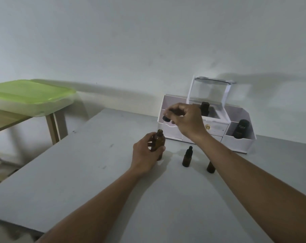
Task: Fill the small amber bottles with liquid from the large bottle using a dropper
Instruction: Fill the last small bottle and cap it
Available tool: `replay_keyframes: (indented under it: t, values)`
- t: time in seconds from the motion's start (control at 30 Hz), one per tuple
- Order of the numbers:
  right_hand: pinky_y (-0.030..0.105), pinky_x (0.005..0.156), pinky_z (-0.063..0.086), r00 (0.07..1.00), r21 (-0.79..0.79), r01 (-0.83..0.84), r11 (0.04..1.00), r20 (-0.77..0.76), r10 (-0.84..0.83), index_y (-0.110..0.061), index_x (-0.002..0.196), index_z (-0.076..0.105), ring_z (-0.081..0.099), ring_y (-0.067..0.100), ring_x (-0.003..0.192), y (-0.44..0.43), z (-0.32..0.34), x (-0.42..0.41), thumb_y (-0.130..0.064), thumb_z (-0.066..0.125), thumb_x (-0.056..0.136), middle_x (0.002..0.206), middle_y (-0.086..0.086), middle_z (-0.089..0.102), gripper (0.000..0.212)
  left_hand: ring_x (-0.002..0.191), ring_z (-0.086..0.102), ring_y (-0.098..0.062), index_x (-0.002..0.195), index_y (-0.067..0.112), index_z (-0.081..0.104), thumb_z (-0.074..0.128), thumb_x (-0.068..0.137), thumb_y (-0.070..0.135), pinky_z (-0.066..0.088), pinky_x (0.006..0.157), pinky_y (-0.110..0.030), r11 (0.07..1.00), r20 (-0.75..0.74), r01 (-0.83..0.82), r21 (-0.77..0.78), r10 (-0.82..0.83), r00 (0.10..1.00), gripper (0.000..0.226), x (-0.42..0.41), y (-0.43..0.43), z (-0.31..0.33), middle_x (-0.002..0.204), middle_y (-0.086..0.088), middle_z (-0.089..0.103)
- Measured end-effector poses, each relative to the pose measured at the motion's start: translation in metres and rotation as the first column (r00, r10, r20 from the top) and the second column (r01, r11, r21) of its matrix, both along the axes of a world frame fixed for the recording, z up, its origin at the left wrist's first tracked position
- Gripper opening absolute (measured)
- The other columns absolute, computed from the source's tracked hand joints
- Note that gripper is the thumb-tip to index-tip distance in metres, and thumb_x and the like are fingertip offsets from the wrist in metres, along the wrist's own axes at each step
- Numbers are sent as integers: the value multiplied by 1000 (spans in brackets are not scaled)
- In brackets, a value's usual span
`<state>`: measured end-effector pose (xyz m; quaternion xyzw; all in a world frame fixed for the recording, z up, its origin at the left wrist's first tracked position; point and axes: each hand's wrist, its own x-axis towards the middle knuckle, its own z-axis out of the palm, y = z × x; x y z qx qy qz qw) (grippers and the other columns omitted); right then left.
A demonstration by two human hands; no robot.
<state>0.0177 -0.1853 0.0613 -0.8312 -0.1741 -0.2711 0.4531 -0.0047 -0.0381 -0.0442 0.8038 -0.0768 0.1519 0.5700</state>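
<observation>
My left hand (146, 155) grips the large amber bottle (159, 140), which stands upright on the grey table (96, 172) with its neck uncapped. Above and behind it, my right hand (185, 118) pinches a small black cap (166, 118) in its fingertips. Two small amber bottles stand to the right: one with a black dropper top (187, 157), and another (211, 167) partly hidden behind my right forearm.
A white cosmetic organiser (236, 142) with drawers and a raised clear lid stands against the wall, holding a dark bottle (204, 107) and a black tube (240, 128). At the left, a green-lidded plastic box (29, 95) sits on a wooden table.
</observation>
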Motion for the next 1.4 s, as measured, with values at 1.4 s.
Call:
replay_keyframes:
  t: [1.4]
  values:
    - [21, 86, 50, 886, -744, -35, 667, -333, -324, -28, 105, 75, 61, 9, 102, -246, -81, -136, -17, 68, 90, 118, -9, 66, 20, 102, 61, -7, 137, 18, 55, 72, 88, 15, 46, 88, -17, 937, -177, 348, -27, -348, 921, 51, -76, -207, -11, 132, 3, 62]
